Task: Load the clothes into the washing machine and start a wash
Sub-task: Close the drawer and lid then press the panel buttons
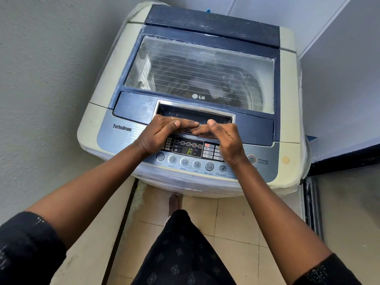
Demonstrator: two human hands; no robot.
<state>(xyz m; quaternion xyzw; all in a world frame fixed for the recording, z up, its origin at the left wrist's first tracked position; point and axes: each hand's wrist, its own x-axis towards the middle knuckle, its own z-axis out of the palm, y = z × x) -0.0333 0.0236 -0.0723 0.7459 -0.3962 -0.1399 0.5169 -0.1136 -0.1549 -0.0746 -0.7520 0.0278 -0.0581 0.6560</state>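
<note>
I am seeing both hands resting on the front lip of the closed lid (197,68) of the washing machine (286,89), just above the control panel (189,150). The left hand (162,132) is laying nearly straight fingers along the handle recess (195,116). The right hand (224,140) is touching the same lip with loosely bent fingertips, gripping nothing.

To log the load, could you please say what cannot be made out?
Head view, drum contents: blurred by the dusty, glaring window of the lid.
Head view, buttons beside the display: partly covered by the right hand.
Head view, whether the left hand grips or presses the lid: unclear.
</note>
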